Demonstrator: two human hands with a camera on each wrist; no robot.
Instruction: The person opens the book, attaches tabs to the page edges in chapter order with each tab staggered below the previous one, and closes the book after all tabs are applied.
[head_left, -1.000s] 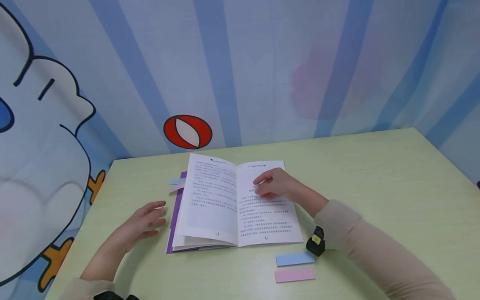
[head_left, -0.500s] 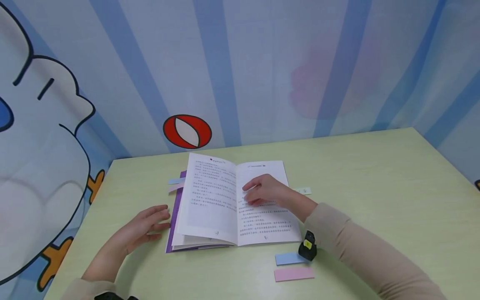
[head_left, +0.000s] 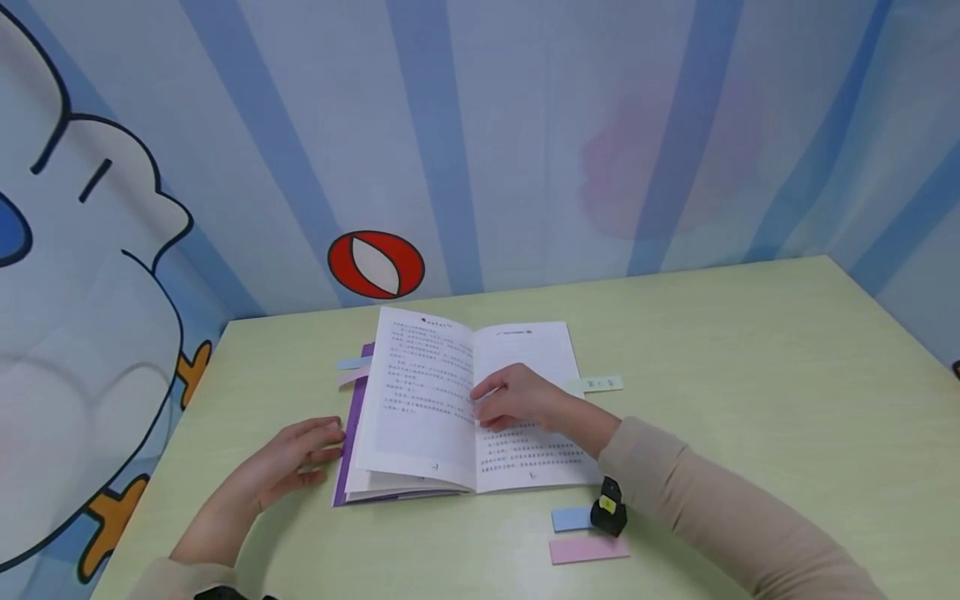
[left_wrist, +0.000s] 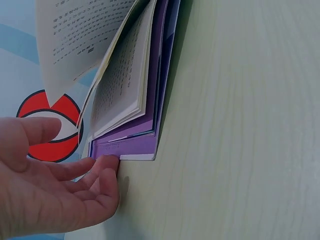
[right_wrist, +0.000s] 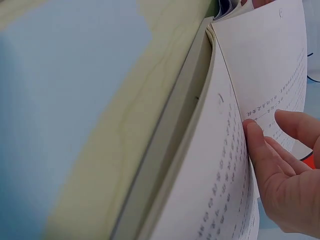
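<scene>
An open book with printed pages and a purple cover lies on the table. Across its right page reaches my right hand, fingertips at the fold between the pages. In the right wrist view its index finger presses along that fold, the thumb held apart. My left hand rests at the book's left side; the left wrist view has its fingertips against the purple cover's edge. A pale green tab with handwriting sticks out past the right page's edge, partly hidden by the right hand and wrist.
Blue and pink tabs stick out on the book's left side. In front of the book lie a blue sticky-note strip, partly behind the right wrist camera, and a pink strip. A striped curtain hangs behind the table.
My right hand has slid left and slightly toward me across the right page to the fold, bringing the green tab into view. My left hand has moved right to the cover's edge.
</scene>
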